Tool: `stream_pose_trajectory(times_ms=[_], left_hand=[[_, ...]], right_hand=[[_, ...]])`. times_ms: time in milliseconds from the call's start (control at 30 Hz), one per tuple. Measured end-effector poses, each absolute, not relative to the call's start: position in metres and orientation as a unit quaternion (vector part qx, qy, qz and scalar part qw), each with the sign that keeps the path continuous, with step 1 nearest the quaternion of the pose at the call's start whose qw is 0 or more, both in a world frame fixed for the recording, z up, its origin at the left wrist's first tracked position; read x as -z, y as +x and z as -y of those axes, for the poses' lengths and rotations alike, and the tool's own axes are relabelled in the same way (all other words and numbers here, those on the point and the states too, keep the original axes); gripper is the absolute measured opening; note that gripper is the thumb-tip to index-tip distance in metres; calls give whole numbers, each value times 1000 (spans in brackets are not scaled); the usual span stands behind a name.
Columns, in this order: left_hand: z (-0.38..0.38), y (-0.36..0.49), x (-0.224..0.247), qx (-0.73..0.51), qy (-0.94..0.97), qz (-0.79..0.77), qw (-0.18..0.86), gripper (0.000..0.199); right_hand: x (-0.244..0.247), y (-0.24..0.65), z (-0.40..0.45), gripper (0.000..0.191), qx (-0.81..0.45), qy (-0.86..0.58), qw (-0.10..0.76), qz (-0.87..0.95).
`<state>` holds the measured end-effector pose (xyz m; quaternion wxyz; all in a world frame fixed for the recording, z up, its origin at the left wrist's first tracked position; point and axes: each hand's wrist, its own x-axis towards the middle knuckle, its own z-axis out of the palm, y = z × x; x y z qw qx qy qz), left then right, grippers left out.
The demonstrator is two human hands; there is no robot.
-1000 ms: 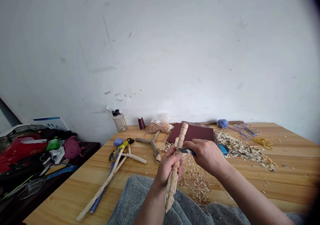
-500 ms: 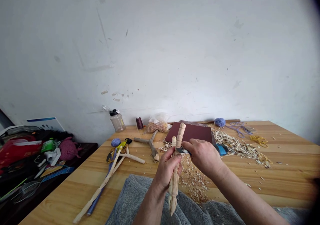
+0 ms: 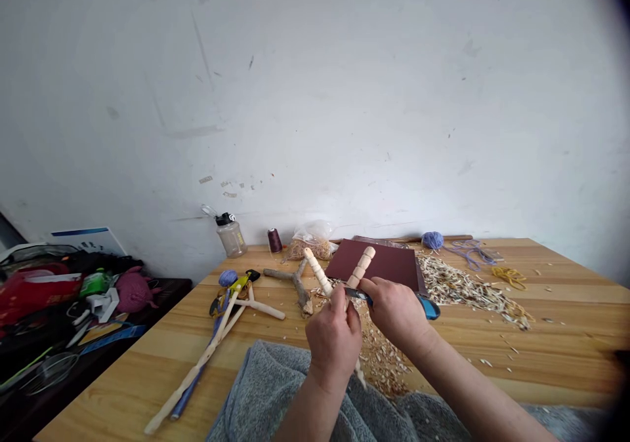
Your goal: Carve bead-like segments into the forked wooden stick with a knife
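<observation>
A peeled, forked stick (image 3: 361, 268) with carved rings on both prongs is gripped at its fork by my left hand (image 3: 335, 337), whose fingers wrap around it. The lower end of the stick shows below that hand. My right hand (image 3: 398, 314) is closed around a utility knife (image 3: 430, 307) with a blue handle. The knife's blade lies across the base of the right prong, close to my left thumb and fingers. A grey towel (image 3: 266, 376) is spread beneath my forearms.
Wood shavings (image 3: 462, 284) are heaped on the wooden table (image 3: 566, 337), beside a maroon sheet (image 3: 394, 261). A forked branch (image 3: 298, 284), peeled sticks (image 3: 197, 366), a thread spool (image 3: 274, 241), a bottle (image 3: 231, 237) and purple yarn (image 3: 432, 240) lie around. Clutter (image 3: 73, 298) fills the left side.
My left hand has turned the forked stick, so its two prongs now spread apart in a V. The knife stays in my right hand at the right prong.
</observation>
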<state>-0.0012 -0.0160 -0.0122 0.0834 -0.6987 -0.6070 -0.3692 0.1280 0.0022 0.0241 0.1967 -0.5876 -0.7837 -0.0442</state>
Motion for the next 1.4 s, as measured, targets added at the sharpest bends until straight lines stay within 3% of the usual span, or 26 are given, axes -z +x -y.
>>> stream_pose_trajectory(times_ms=[133, 300, 400, 500, 900, 1400], left_hand=[[17, 2, 13, 350, -678, 640, 82, 25], [11, -8, 6, 468, -639, 591, -153, 15], [6, -13, 5, 512, -591, 506, -365, 13], [5, -14, 2, 527, -550, 450, -466, 15], [10, -13, -12, 513, -457, 389, -614, 20], [10, -12, -7, 506, -536, 408, -538, 12]], right_hand=[[-18, 122, -6, 25, -99, -552, 287, 777], [-24, 141, -15, 31, -263, -461, 370, 762], [-25, 158, -23, 25, -98, -575, 306, 752], [-24, 165, -27, 25, -18, -594, 255, 763], [-36, 150, -10, 29, 43, -507, 164, 845], [-38, 150, -8, 29, 106, -512, 117, 845]])
